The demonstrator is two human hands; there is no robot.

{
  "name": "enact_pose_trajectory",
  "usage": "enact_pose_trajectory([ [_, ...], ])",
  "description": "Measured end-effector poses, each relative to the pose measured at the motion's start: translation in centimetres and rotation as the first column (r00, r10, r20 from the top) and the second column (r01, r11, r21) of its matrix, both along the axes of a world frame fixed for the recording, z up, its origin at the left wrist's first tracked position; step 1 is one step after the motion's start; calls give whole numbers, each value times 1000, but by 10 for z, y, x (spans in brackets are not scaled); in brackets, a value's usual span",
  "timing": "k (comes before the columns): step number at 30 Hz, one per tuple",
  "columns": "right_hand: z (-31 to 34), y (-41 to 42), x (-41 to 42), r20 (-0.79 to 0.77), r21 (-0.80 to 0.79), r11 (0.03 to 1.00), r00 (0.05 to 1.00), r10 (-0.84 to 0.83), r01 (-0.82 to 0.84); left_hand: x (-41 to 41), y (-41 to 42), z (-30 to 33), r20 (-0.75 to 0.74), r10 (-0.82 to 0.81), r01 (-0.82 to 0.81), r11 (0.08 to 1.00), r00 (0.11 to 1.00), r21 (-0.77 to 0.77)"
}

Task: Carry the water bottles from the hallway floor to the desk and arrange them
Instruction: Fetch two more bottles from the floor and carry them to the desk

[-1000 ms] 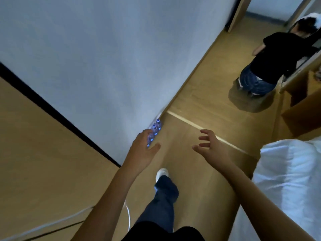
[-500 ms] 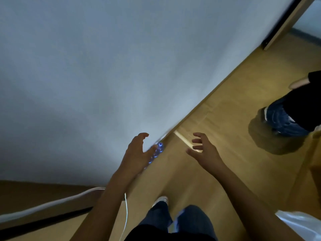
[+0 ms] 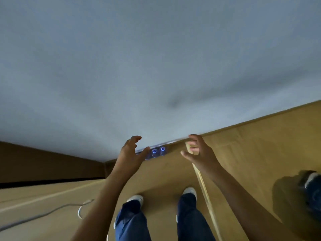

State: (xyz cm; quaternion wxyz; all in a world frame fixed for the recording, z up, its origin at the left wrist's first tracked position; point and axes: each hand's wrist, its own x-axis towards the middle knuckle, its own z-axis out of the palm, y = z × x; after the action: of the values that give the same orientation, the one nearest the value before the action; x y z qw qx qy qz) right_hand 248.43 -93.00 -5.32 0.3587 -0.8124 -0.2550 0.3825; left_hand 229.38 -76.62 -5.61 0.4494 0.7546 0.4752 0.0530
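Two blue caps show plainly at the foot of the wall (image 3: 156,66), marking water bottles (image 3: 158,151) that stand upright on the wooden floor (image 3: 251,153) in a short row tight against the wall; a third may sit behind my left thumb, but I cannot tell. I judge this to be the very start of the job, the reach for the first pick-up, with nothing carried to the desk yet. My left hand (image 3: 130,154) is spread and empty, fingers loosely curved, its thumb lying across the left end of the row in this view. My right hand (image 3: 199,152) is likewise empty with fingers relaxed, hanging to the right of the bottles and apart from them. The bottles lie between my two hands and beyond them, far lower than my palms. Next I would need to bend down, close each hand round a bottle body and lift straight up. A pale cable (image 3: 52,212) trails across the floor at near left, beside my feet (image 3: 136,199).
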Motion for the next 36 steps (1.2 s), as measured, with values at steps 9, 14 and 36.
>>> enact_pose_trajectory([
  [9,-49,14,58,-47,-59,973,975,219,-221,22,-23,-54,-39,276,-277,961,960,-22],
  [14,-96,27,62,-37,-97,961,966,256,-259,24,-18,-104,-18,331,-331,941,944,-76],
  [36,-598,77,81,79,-67,936,933,350,-345,65,-3,-607,-13,162,-159,979,987,126],
])
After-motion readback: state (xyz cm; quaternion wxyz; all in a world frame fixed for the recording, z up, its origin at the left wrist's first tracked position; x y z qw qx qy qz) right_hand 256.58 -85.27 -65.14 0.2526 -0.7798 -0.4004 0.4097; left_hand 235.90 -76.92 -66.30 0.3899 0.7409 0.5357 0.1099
